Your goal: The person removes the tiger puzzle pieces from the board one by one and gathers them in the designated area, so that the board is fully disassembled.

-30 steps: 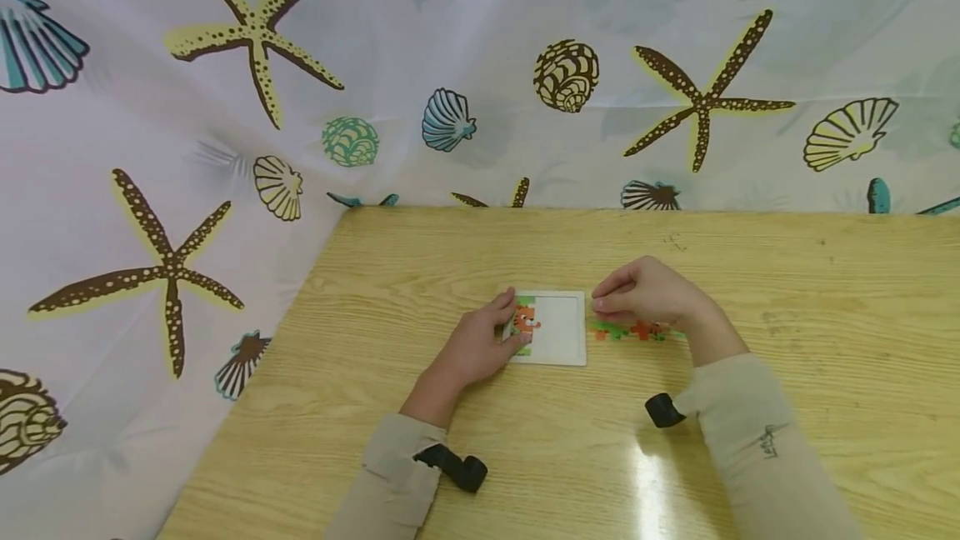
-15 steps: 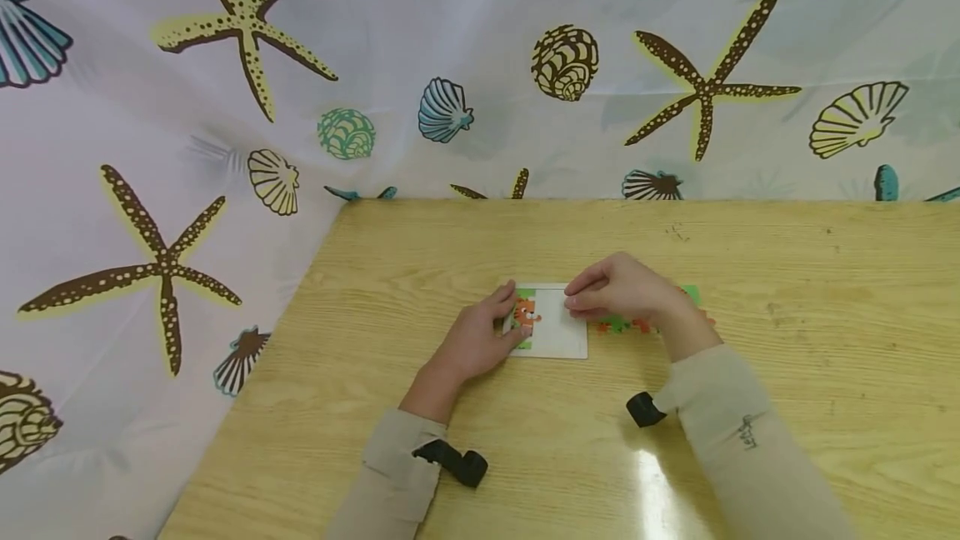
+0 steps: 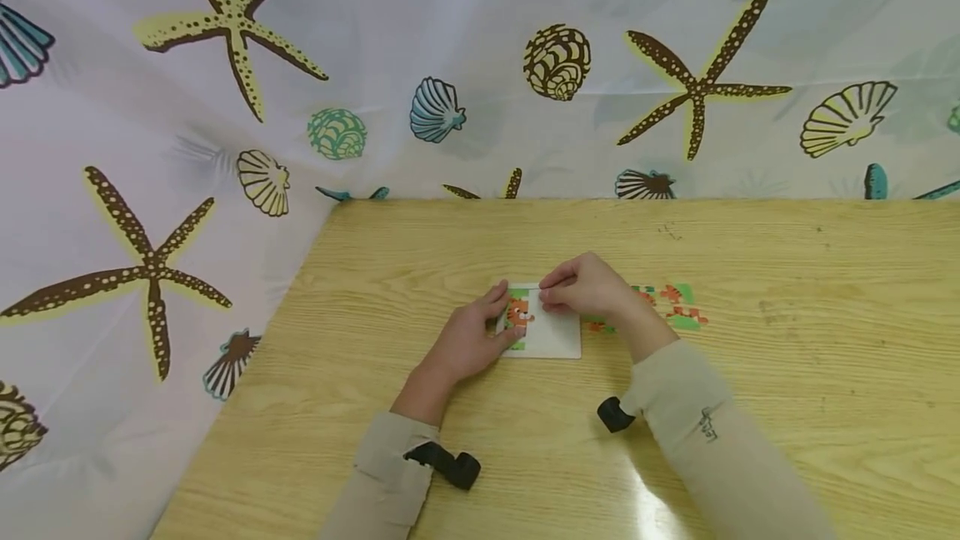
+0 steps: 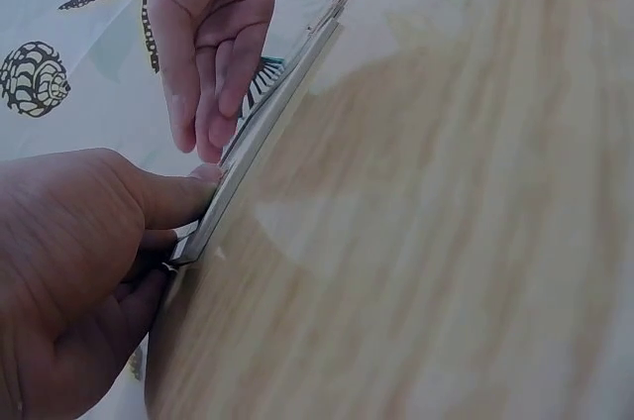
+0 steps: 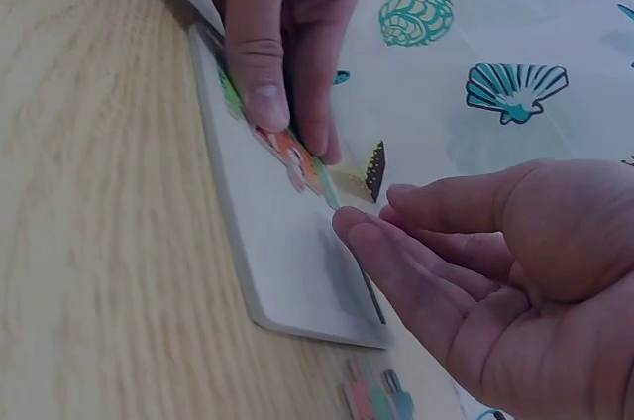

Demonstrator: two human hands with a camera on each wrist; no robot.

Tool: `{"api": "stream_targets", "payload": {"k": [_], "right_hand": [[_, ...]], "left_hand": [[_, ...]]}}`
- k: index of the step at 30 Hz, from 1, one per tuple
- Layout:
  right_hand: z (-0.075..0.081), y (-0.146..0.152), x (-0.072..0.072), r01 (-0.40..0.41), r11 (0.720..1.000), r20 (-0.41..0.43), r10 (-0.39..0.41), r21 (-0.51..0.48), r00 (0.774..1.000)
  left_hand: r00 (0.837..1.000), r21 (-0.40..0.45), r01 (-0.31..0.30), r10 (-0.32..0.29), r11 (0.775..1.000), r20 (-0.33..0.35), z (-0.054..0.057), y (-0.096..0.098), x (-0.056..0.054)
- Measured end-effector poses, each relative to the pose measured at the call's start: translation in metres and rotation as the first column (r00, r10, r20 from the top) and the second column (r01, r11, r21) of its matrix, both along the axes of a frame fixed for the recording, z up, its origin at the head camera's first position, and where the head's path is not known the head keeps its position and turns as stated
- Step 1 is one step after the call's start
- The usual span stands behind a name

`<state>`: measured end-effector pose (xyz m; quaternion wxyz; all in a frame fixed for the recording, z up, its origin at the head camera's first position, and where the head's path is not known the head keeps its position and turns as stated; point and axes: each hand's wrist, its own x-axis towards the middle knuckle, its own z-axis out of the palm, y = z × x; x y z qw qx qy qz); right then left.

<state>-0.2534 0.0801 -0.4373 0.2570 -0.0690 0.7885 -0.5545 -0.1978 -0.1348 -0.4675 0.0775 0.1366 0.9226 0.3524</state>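
A white puzzle frame (image 3: pixel 557 342) lies on the table, its left part filled by joined pieces showing an orange tiger (image 3: pixel 517 315) on green. My left hand (image 3: pixel 472 340) holds the frame's left edge, thumb over the near side and fingers at the far side. In the left wrist view, that hand (image 4: pixel 84 252) grips the corner of the frame (image 4: pixel 260 128). My right hand (image 3: pixel 592 290) is over the frame's far edge, thumb and fingertips pinched on a puzzle piece that they almost wholly hide. The right wrist view has this hand (image 5: pixel 525 281) beside the tiger section.
Several loose orange and green puzzle pieces (image 3: pixel 684 317) lie right of the frame, partly behind my right forearm. Wood-grain table (image 3: pixel 787 373) surrounds them. A cloth (image 3: pixel 480 48) printed with shells and starfish hangs along the back and left.
My right hand has moved left from the loose pieces to above the frame, close to the tiger section, uncovering more loose pieces. My left hand keeps its hold on the frame.
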Motion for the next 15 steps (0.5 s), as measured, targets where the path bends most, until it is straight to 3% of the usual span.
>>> {"api": "stream_targets", "payload": {"k": [15], "right_hand": [[-0.001, -0.018, 0.005, -0.013, 0.999, -0.059, 0.016, 0.052, 0.998]], "left_hand": [[1.000, 0.012, 0.010, -0.010, 1.000, -0.003, -0.001, -0.002, 0.001]]}}
